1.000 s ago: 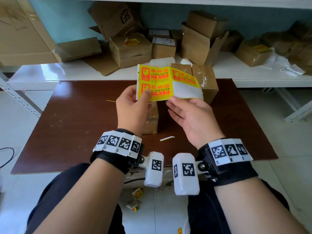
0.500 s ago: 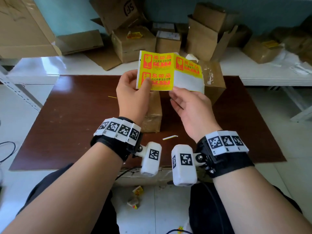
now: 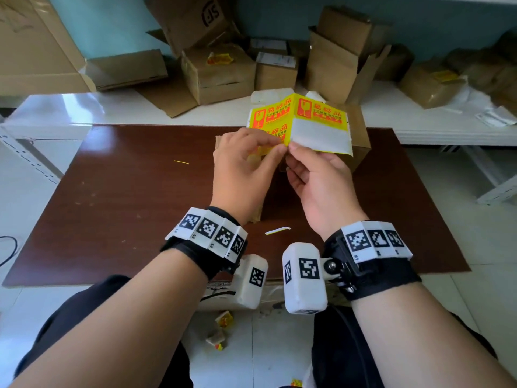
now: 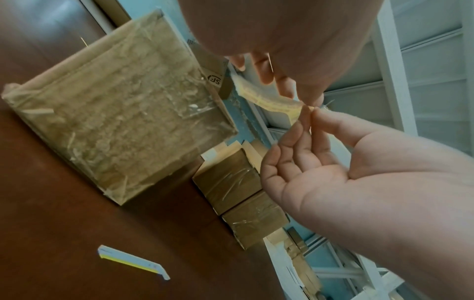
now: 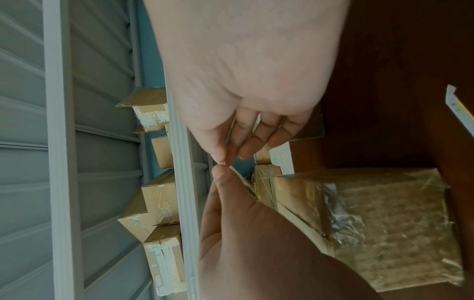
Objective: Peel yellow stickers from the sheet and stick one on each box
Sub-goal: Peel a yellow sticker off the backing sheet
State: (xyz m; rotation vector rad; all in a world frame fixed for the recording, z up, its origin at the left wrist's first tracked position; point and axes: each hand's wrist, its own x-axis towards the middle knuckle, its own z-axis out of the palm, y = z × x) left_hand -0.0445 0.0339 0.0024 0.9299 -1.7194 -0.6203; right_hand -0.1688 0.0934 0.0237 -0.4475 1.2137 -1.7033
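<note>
The sticker sheet, yellow with red print and a bare white patch at its lower right, is held up over the brown table. My left hand pinches a corner of the lower left yellow sticker at the sheet's bottom middle. My right hand pinches the white backing right beside it, so the fingertips of both hands meet. A taped cardboard box stands under the hands. Another box stands behind the sheet, mostly hidden.
A thin white and yellow backing strip lies on the table near me. Many cardboard boxes crowd the white shelf beyond the table. Crumpled sticker scraps lie on the floor between my knees.
My hands have come together at the sheet's bottom middle. The left thumb slid right off the sticker's face to its corner, and the sheet now bends along its centre.
</note>
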